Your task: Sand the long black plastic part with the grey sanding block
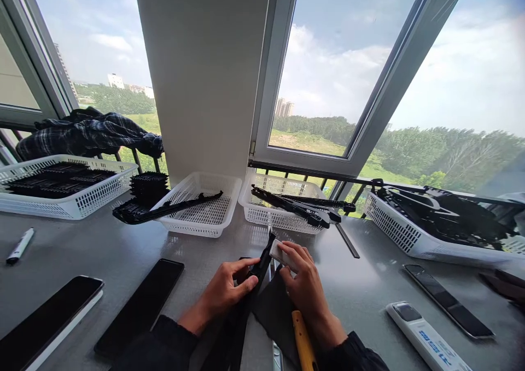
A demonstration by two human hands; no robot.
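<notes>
Black strip [252, 286] held over the bench [361, 283], long axis running away from me, far tip toward the window baskets.
My left hand [225, 291] grip pinches its middle; my right hand [305, 283] grip presses a white block [282, 253] near its far end.

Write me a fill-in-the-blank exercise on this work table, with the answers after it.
1. The left hand grips a long ____ plastic strip.
2. The right hand presses a small ____ block against the strip.
3. The marker pen lies near the table's ____ edge.
4. The plaid cloth hangs over the ____.

Answers: black; white; left; railing
</notes>
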